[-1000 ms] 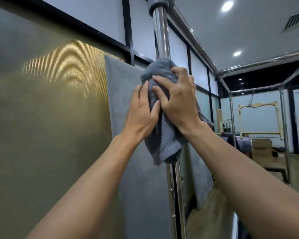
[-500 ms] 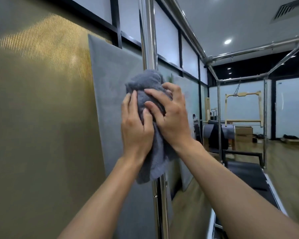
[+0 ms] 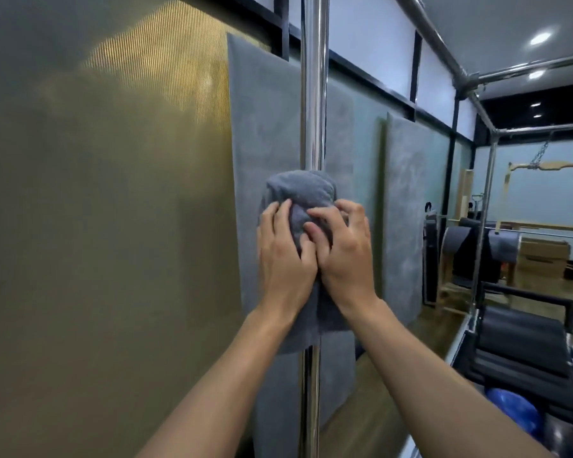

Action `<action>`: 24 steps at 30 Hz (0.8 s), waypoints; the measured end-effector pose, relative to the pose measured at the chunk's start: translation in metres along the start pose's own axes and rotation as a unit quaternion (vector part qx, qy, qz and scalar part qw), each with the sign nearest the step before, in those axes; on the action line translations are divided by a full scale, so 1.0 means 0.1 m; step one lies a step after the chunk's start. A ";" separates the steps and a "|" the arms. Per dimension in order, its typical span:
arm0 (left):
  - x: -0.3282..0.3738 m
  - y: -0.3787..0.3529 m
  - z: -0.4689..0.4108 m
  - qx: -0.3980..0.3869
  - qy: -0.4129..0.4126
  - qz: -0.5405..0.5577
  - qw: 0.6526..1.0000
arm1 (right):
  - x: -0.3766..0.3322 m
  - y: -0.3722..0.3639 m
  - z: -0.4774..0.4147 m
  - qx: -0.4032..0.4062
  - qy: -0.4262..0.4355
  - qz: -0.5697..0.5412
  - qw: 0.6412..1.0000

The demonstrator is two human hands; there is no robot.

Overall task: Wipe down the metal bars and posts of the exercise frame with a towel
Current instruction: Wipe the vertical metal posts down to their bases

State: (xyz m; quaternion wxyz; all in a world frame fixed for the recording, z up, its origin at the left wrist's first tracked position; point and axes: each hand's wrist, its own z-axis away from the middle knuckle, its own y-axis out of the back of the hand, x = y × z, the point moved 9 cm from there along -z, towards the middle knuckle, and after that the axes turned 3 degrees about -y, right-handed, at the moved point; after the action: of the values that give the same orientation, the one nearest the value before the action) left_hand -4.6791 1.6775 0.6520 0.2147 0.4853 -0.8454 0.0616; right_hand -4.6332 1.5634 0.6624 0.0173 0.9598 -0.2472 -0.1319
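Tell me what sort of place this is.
Probably a Pilates studio: chrome post and overhead bar over a black padded bed, a wooden bar on a chain, a blue ball.

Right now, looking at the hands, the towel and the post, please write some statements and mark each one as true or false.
1. The left hand and the right hand both grip the grey towel, which is wrapped round the upright metal post. True.
2. The grey towel lies on the floor. False: it is held against the post.
3. The post shows bare metal above the towel. True.
4. A red ball lies at lower right. False: the ball there is blue.
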 end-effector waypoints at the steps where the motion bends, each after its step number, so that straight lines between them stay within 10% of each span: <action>1: -0.05 -0.02 0.13 -0.001 -0.004 -0.015 1.000 | 0.04 -0.01 0.19 -0.007 -0.022 -0.001 1.000; 7: -0.59 -0.05 0.29 -0.048 0.118 0.075 0.989 | -0.21 -0.16 0.31 -0.041 0.051 0.057 0.996; 15: -0.40 0.05 0.56 -0.048 0.012 0.050 0.998 | 0.31 -0.07 0.81 0.036 -0.063 -0.101 0.992; 24: -0.45 0.08 0.54 -0.067 0.036 0.065 0.995 | 0.13 -0.06 0.89 -0.051 -0.048 0.008 0.998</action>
State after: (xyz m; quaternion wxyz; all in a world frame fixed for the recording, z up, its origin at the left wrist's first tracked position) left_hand -4.6824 1.7001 0.5855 0.2726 0.4115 -0.8689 0.0359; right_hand -4.6428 1.5658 0.5726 0.0558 0.9483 -0.2480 -0.1900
